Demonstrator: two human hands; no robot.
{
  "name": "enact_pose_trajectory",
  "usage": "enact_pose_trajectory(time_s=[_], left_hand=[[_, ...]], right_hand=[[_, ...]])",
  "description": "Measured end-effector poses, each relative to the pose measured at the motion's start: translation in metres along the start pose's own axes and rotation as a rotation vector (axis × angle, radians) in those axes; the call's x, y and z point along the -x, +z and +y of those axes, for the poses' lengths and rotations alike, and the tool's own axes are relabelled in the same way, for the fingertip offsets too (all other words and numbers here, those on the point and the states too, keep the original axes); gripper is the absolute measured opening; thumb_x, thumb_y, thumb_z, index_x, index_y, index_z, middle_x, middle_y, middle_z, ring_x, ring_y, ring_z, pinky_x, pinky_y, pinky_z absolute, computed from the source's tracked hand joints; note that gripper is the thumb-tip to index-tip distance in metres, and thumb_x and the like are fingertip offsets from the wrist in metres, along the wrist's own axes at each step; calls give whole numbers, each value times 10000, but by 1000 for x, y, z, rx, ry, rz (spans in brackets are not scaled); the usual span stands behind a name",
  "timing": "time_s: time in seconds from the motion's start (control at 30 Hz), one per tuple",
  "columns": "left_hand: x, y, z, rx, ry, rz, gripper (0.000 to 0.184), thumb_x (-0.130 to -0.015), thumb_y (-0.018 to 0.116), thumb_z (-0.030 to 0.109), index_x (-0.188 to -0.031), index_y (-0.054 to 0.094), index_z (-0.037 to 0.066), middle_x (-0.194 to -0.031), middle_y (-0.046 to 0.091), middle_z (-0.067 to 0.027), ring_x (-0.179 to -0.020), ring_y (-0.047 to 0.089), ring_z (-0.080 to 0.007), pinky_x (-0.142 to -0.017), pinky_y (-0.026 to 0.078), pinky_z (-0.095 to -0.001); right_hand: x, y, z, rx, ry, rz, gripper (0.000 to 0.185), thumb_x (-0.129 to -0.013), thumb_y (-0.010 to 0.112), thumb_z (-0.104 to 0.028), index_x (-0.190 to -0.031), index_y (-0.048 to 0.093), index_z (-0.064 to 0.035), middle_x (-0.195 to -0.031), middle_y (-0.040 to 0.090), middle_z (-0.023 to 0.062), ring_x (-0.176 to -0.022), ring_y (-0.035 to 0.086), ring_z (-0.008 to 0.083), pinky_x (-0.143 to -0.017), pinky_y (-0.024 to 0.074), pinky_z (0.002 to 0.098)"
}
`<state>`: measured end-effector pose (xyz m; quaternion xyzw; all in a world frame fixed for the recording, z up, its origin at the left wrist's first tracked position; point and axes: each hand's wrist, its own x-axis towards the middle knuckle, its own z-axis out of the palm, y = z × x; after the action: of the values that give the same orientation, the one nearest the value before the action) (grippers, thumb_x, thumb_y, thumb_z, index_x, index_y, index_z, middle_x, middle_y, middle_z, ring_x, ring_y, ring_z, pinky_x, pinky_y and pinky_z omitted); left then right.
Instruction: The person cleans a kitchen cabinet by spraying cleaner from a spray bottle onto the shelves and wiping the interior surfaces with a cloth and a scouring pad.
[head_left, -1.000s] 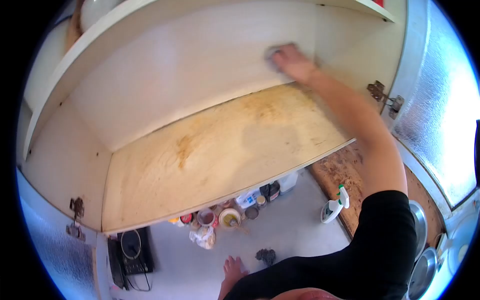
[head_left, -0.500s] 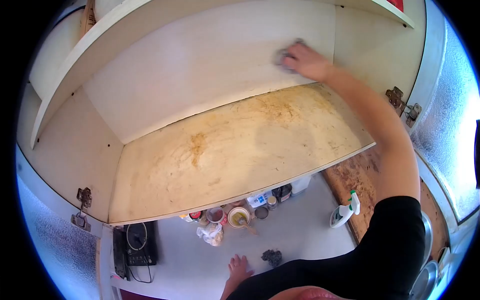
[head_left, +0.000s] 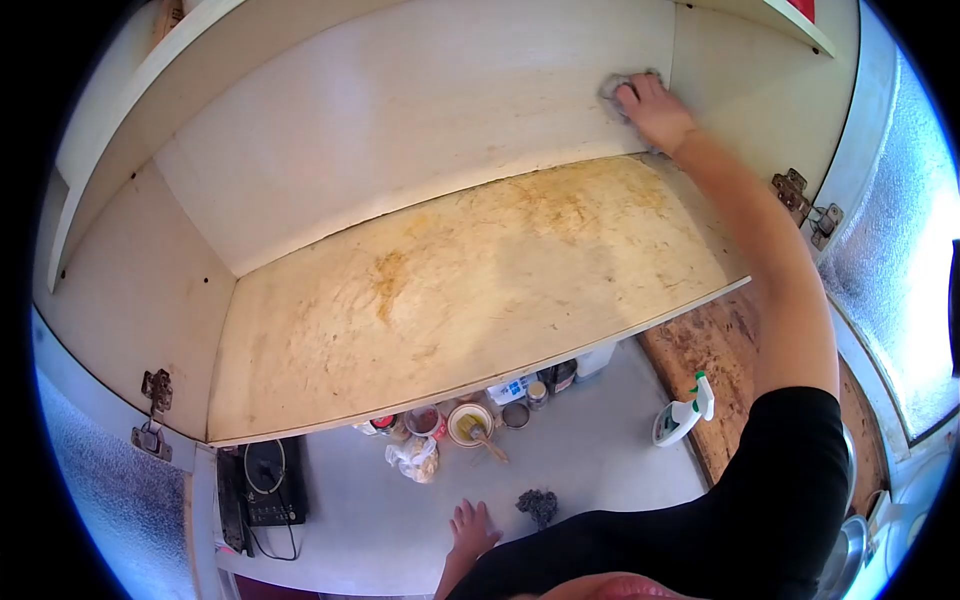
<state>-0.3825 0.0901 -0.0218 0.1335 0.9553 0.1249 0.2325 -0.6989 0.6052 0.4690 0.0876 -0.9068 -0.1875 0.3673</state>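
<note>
My right hand presses a crumpled grey cloth against the cabinet's back panel, close to the right inner corner. The fingers are closed over the cloth. Below it, the cabinet's bottom shelf shows brown and yellow stains. My left hand lies on the grey countertop with its fingers spread, holding nothing. Just right of it is a dark, scrunched scouring pad or rag; its exact kind is unclear.
On the counter stand a spray bottle, a bowl with a brush, a plastic bag and several jars. A black cooktop sits at left. Frosted door panels and metal hinges flank the cabinet; an upper shelf curves overhead.
My right hand has slid the cloth rightward along the back panel toward the corner. My left hand stays on the counter. The view has shifted slightly.
</note>
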Motion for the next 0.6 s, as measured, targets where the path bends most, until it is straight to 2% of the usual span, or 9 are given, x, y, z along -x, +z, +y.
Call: enact_pose_trajectory(time_s=[0.03, 0.1, 0.2, 0.27, 0.37, 0.47, 0.6], left_hand=[[0, -7, 4, 8, -22, -36, 842, -660, 704, 401, -1324, 267, 125, -1397, 135, -275, -1263, 164, -495, -972, 213, -607], [-5, -7, 10, 10, -14, -58, 843, -663, 702, 398, -1328, 261, 126, -1401, 124, -279, -1268, 158, -494, -980, 204, -605], [2, 1, -5, 11, 9, -29, 837, -670, 701, 396, -1328, 261, 124, -1400, 125, -281, -1268, 161, -490, -988, 192, -605], [2, -1, -3, 49, 18, -23, 836, -677, 697, 398, -1330, 256, 121, -1402, 125, -283, -1272, 156, -489, -994, 181, -608], [5, -4, 4, 40, -9, -17, 839, -682, 694, 408, -1334, 256, 113, -1408, 126, -282, -1279, 143, -488, -997, 170, -614], [2, -13, 12, 3, -62, -80, 853, -676, 698, 413, -1339, 257, 109, -1409, 126, -286, -1283, 135, -490, -997, 170, -617], [1, -13, 11, 8, -62, -84, 871, -671, 697, 401, -1357, 246, 113, -1421, 118, -272, -1298, 128, -471, -1007, 167, -611]], right_hand=[[-1, -5, -17, -104, 46, -19, 219, -813, 483, -122, -1026, 471, -75, -1203, 432, 122, -1130, 415, 308, -919, 402, 353], [-16, -20, -64, -644, 306, -18, 212, -810, 482, -109, -1019, 469, -80, -1187, 437, 117, -1138, 411, 307, -918, 407, 339], [-14, 1, -43, -39, -387, 98, 193, -837, 465, -138, -1019, 476, -72, -1188, 438, 126, -1133, 419, 306, -923, 399, 343], [2, 7, -9, -110, -202, 8, 190, -842, 461, -147, -1024, 487, -99, -1171, 446, 123, -1129, 426, 296, -920, 399, 341], [11, 11, 10, 153, -46, -39, 249, -803, 486, -104, -1050, 465, -123, -1178, 446, 102, -1125, 419, 293, -940, 390, 365], [-4, -10, -36, -169, -51, -27, 261, -793, 505, -97, -1050, 463, -114, -1146, 456, 113, -1122, 419, 300, -941, 389, 376], [-41, 2, -113, -54, -451, 217, 276, -805, 488, -113, -1080, 487, -121, -1198, 453, 112, -1153, 404, 297, -968, 369, 360]])
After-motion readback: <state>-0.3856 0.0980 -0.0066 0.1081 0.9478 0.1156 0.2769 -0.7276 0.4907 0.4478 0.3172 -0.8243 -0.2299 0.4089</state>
